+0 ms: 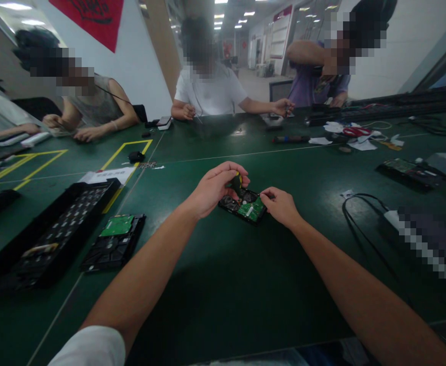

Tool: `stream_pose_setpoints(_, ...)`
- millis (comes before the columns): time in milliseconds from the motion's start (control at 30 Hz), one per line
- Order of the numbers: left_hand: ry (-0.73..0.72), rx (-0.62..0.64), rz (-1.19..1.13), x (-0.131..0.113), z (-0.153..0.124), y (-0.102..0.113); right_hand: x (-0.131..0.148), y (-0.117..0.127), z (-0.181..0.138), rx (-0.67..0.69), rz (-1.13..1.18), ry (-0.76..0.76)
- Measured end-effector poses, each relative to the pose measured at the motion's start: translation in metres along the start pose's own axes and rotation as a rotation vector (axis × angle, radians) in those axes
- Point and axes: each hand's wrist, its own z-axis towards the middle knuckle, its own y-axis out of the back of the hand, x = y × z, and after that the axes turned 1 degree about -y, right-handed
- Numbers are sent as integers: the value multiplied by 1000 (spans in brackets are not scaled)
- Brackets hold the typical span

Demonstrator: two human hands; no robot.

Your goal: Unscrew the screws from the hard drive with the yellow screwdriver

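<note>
A hard drive (252, 209) lies on the green table with its green circuit board facing up. My left hand (221, 184) is closed around the yellow and black handle of a screwdriver (238, 182), which stands upright over the drive; its tip is too small to make out. At the drive's right edge my right hand (280, 204) has thumb and forefinger pinched together, touching the edge or corner. Whether anything small sits between those fingers is hidden. To the left of my left forearm rests a second hard drive (113, 242), also board side up.
A long black tray (51, 234) stands at left, near a paper label (110, 176). At right are a device with a cable (363, 195) and another drive (409, 173). Scraps (354, 134) and a dark marker-like tool (290, 139) lie farther back. Several people sit across the table (223, 284).
</note>
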Motion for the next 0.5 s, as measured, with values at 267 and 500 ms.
stream_pose_setpoints(267, -39, -9, 76, 3, 1, -2, 0, 1, 0, 4, -12, 13)
stream_pose_setpoints(500, -82, -4, 215, 5, -1, -1, -2, -1, 0, 1, 7, 26)
